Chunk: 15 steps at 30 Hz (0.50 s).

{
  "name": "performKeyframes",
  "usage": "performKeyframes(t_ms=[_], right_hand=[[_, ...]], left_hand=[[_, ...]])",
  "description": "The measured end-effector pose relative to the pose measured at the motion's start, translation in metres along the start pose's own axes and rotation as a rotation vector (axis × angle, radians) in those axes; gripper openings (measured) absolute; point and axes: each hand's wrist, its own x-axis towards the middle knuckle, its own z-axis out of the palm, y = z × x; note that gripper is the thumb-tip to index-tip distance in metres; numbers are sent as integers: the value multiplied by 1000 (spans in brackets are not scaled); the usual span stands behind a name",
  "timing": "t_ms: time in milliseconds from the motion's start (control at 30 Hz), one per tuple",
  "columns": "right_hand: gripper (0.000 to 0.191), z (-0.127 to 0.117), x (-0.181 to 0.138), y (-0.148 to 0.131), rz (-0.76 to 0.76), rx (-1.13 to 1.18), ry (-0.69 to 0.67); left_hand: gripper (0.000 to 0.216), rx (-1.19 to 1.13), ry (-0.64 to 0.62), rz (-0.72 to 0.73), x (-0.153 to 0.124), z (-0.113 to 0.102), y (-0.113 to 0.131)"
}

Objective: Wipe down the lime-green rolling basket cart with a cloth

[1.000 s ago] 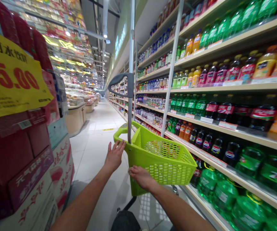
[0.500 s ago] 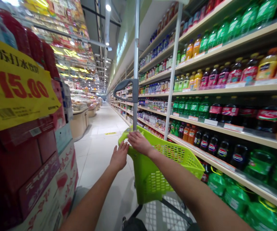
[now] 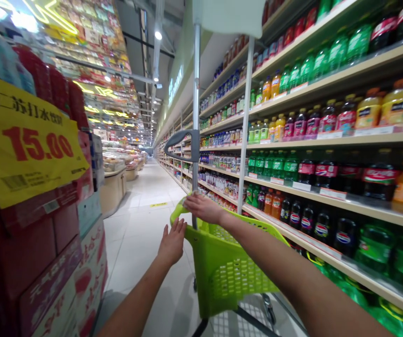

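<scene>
A lime-green plastic shopping cart basket point(image 3: 236, 285) with a perforated side stands right in front of me, a grey metal frame under it. My left hand point(image 3: 172, 241) rests its outstretched fingers at the basket's near left corner. Across the top of that corner reaches my right hand point(image 3: 204, 208), palm down and fingers extended, beside the foot of an upright metal pole point(image 3: 196, 93). Whether its fingertips press on the rim is hard to see. A grey loop handle point(image 3: 183, 146) is fixed to the pole above both hands.
Shelves of bottled drinks point(image 3: 310, 164) line the right side. On the left, stacked drink cartons point(image 3: 47, 252) carry a yellow price sign point(image 3: 29, 140) marked 15.00. A tiled aisle point(image 3: 141, 187) runs ahead past wooden display counters point(image 3: 113, 189). A pale panel point(image 3: 233, 16) tops the pole.
The view has tilted up slightly, so the price sign and pole handle sit lower. The basket's far right end appears further left. Both hands stay at the basket's corner.
</scene>
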Motion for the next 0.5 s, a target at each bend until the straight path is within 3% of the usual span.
performKeyframes(t_ms=[133, 200, 367, 500], right_hand=[[37, -32, 36, 38, 228, -53, 236], [38, -32, 33, 36, 272, -14, 270], [41, 20, -39, -38, 420, 208, 156], [34, 55, -73, -82, 871, 322, 247]], left_hand=[[75, 17, -7, -14, -1, 0, 2], [75, 23, -1, -19, -1, 0, 2], [71, 3, 28, -34, -3, -3, 4], [61, -61, 252, -21, -1, -5, 22]])
